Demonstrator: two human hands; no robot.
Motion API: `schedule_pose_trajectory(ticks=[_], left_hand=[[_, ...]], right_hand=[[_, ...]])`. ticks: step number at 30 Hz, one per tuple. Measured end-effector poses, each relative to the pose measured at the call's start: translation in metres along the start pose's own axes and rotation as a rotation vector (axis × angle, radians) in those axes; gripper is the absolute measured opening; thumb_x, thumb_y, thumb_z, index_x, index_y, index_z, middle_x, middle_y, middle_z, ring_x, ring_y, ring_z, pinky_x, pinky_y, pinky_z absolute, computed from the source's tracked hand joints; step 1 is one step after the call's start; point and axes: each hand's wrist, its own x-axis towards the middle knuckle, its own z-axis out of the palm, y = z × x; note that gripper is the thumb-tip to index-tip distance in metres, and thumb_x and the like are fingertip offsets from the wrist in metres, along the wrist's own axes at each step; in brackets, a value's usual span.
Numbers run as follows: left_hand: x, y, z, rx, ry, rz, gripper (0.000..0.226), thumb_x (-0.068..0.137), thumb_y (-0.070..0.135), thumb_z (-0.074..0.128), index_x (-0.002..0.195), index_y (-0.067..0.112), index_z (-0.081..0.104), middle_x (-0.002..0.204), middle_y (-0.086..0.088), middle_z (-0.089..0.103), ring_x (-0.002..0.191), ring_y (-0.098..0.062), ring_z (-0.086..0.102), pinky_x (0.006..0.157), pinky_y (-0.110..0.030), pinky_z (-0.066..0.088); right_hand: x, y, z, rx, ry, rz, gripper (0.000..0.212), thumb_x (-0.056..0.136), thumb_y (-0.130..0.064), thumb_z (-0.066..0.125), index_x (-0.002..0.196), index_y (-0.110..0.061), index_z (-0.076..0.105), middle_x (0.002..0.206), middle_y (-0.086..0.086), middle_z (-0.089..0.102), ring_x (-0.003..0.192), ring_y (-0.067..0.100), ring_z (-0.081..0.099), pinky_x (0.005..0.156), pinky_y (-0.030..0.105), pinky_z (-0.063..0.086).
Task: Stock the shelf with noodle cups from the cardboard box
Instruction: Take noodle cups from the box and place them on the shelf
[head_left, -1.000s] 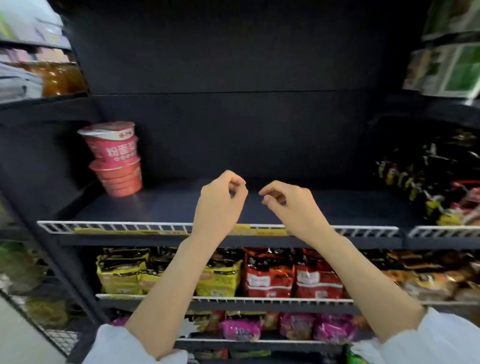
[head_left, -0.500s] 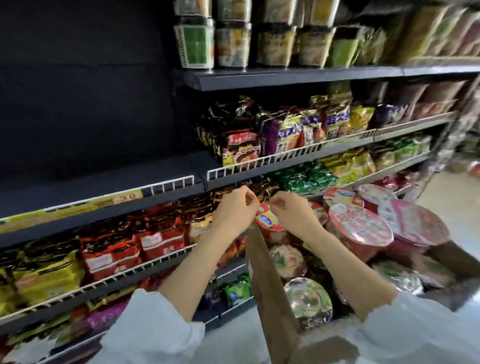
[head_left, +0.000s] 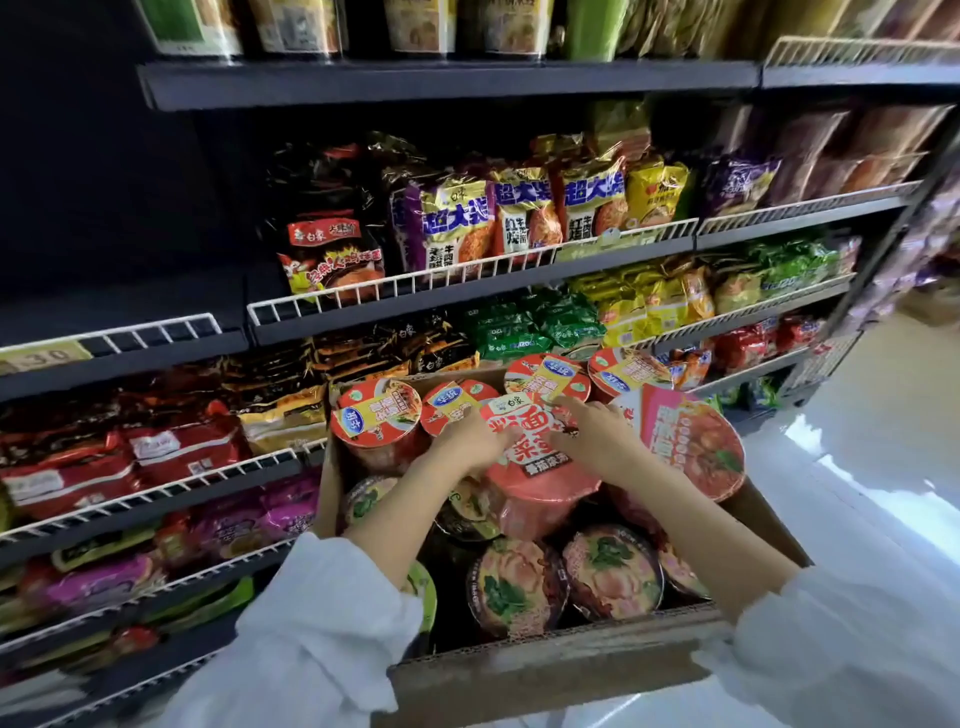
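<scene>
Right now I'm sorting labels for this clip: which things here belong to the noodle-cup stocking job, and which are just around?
Part of the job:
- cardboard box
- pink noodle cup, with the left hand and right hand on it
- other noodle cups in the box
- bare shelf

Just around:
- noodle packets on the shelves
- price tag

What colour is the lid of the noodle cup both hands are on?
Pinkish red with white and dark lettering, seen in the head view: noodle cup, left hand, right hand.
</scene>
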Motion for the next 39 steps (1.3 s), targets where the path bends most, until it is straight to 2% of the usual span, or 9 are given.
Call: schedule_pose_trajectory(ticks=[3,9,15,18,22,30,33,36,39], left_hand=[[0.0,-0.005,0.002,-0.034,0.07,0.004,0.063,0.085,0.057,0.055,0.131,0.014,0.047,0.118,-0.003,0.065,0.1,-0.024,0.065,0.086,-0.038,0.054],[-0.032,0.028,-0.034,-0.196,0.355,0.055,0.035,0.091,0.044,0.055,0.095,0.011,0.064,0.083,-0.004,0.071,0.064,-0.023,0.067,0.05,-0.028,0.048],[-0.035,0.094,-0.034,-0.337,0.389,0.175,0.037,0.092,0.043,0.055,0.095,0.007,0.064,0.085,-0.004,0.07,0.066,-0.019,0.069,0.049,-0.024,0.055],[-0.025,0.126,-0.009,-0.463,0.275,0.17,0.042,0.091,0.041,0.056,0.095,0.001,0.066,0.091,-0.008,0.071,0.076,-0.022,0.069,0.066,-0.034,0.06],[-0.024,0.145,0.03,-0.525,0.106,0.114,0.032,0.093,0.037,0.055,0.086,0.008,0.065,0.086,-0.005,0.068,0.067,-0.012,0.061,0.05,-0.018,0.049],[-0.021,0.122,0.06,-0.631,-0.181,-0.06,0.052,0.084,0.068,0.04,0.108,0.026,0.057,0.108,0.001,0.061,0.105,-0.021,0.049,0.109,-0.048,0.026],[-0.022,0.121,0.061,-0.697,-0.175,-0.08,0.052,0.084,0.067,0.04,0.101,0.022,0.061,0.107,-0.007,0.063,0.095,-0.023,0.055,0.091,-0.044,0.038],[-0.024,0.117,0.056,-0.754,-0.148,-0.094,0.055,0.083,0.068,0.041,0.1,0.02,0.062,0.107,-0.009,0.064,0.094,-0.023,0.057,0.088,-0.041,0.04],[-0.028,0.108,0.044,-0.819,-0.123,-0.087,0.054,0.082,0.069,0.043,0.094,0.021,0.065,0.101,-0.008,0.068,0.094,-0.025,0.059,0.09,-0.041,0.042]], right_hand=[[-0.002,0.009,-0.004,0.141,0.055,-0.116,0.053,0.093,-0.033,0.055,0.142,-0.02,0.04,0.137,0.01,0.051,0.129,0.03,0.042,0.108,0.041,0.033],[-0.006,0.02,-0.032,1.014,0.114,-0.12,0.048,0.091,-0.016,0.06,0.136,-0.024,0.047,0.13,-0.003,0.052,0.113,0.018,0.055,0.091,0.034,0.051],[-0.023,0.04,-0.086,1.408,0.155,-0.067,0.017,0.091,-0.015,0.05,0.099,-0.024,0.061,0.088,0.004,0.068,0.073,0.018,0.065,0.059,0.028,0.052],[-0.039,0.067,-0.105,1.492,0.264,0.04,0.012,0.089,-0.019,0.044,0.091,-0.015,0.055,0.081,0.005,0.062,0.071,0.018,0.058,0.058,0.026,0.047],[-0.053,0.107,-0.104,1.42,0.305,0.187,0.015,0.093,-0.019,0.041,0.083,-0.015,0.052,0.073,0.003,0.06,0.062,0.014,0.055,0.045,0.018,0.043],[-0.063,0.125,-0.076,1.355,0.119,0.204,0.056,0.089,-0.065,0.032,0.122,-0.026,0.056,0.114,-0.001,0.066,0.108,0.016,0.058,0.096,0.034,0.042],[-0.068,0.114,-0.079,1.367,0.139,0.211,0.054,0.09,-0.064,0.029,0.118,-0.027,0.056,0.116,0.002,0.063,0.107,0.018,0.057,0.103,0.039,0.039],[-0.07,0.1,-0.084,1.35,0.117,0.207,0.047,0.095,-0.058,0.026,0.099,-0.022,0.056,0.09,-0.002,0.064,0.082,0.01,0.059,0.078,0.028,0.046],[-0.072,0.083,-0.088,1.303,0.101,0.228,0.052,0.095,-0.058,0.025,0.113,-0.019,0.054,0.089,-0.001,0.061,0.072,0.007,0.055,0.079,0.026,0.042]])
